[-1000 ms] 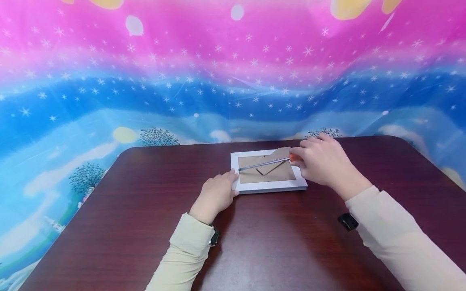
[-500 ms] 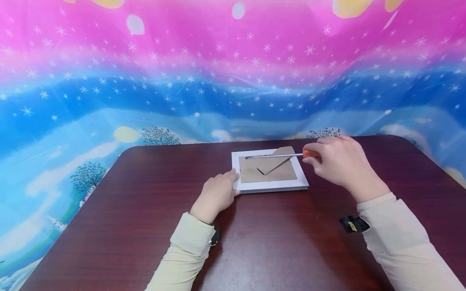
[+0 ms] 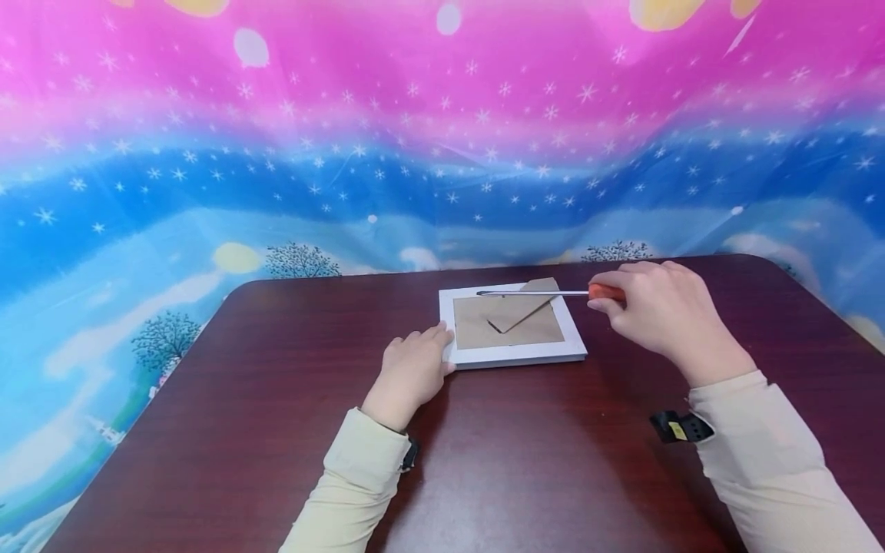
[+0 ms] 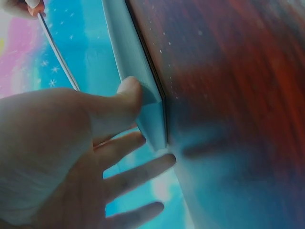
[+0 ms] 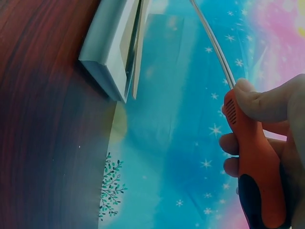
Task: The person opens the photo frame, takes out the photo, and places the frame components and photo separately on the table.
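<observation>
A white picture frame (image 3: 515, 355) lies on the table with its brown backing board (image 3: 477, 326) facing up. A strip of that board (image 3: 541, 285) sticks out past the frame's far right side; in the right wrist view, a thin edge of board (image 5: 138, 57) stands proud of the frame. My left hand (image 3: 413, 365) holds the near left corner, thumb on the front side and fingers along the left side. My right hand (image 3: 667, 311) grips the orange and black handle of a screwdriver (image 5: 257, 143). Its metal shaft (image 3: 546, 293) points left over the frame's far side.
The dark reddish-brown table (image 3: 276, 445) has rounded far corners. Behind it hangs a pink and blue cloth (image 3: 442, 153) printed with snowflakes and trees. A black strap (image 3: 681, 427) hangs at the right wrist.
My right hand has drawn the screwdriver right and back, so its tip went from the frame's left inner edge to over the far rim. The left hand and the frame have stayed put.
</observation>
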A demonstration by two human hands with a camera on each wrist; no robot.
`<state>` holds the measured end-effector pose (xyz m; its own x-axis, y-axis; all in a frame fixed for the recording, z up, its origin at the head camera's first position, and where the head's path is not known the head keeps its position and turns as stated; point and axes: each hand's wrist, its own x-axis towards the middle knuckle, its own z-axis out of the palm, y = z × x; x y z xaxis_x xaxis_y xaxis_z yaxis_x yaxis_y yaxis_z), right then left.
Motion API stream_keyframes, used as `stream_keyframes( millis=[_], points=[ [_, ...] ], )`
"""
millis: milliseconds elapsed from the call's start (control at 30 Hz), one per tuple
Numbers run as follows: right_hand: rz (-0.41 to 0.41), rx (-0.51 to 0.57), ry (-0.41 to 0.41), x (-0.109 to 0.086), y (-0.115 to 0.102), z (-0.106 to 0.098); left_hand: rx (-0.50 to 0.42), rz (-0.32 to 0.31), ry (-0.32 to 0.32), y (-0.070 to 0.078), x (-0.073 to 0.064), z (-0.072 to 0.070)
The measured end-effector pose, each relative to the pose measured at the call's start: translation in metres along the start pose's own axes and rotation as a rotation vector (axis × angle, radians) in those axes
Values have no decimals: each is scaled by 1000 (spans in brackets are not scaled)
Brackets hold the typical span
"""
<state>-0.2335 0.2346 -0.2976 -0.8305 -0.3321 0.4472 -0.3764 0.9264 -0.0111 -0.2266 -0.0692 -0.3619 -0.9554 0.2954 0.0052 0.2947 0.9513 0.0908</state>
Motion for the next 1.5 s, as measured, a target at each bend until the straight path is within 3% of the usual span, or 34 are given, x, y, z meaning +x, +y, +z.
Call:
stream_keyframes(
  millis=[600, 1100, 1500],
  points=[
    [33, 0, -25, -2, 0, -6, 121, -45, 22, 14, -5, 1],
    [53, 6, -69, -2, -1, -7, 252, -96, 21, 34, -10, 0],
    [51, 5, -67, -2, -4, -12, 275, -45, 162, 45, -17, -1]
  ],
)
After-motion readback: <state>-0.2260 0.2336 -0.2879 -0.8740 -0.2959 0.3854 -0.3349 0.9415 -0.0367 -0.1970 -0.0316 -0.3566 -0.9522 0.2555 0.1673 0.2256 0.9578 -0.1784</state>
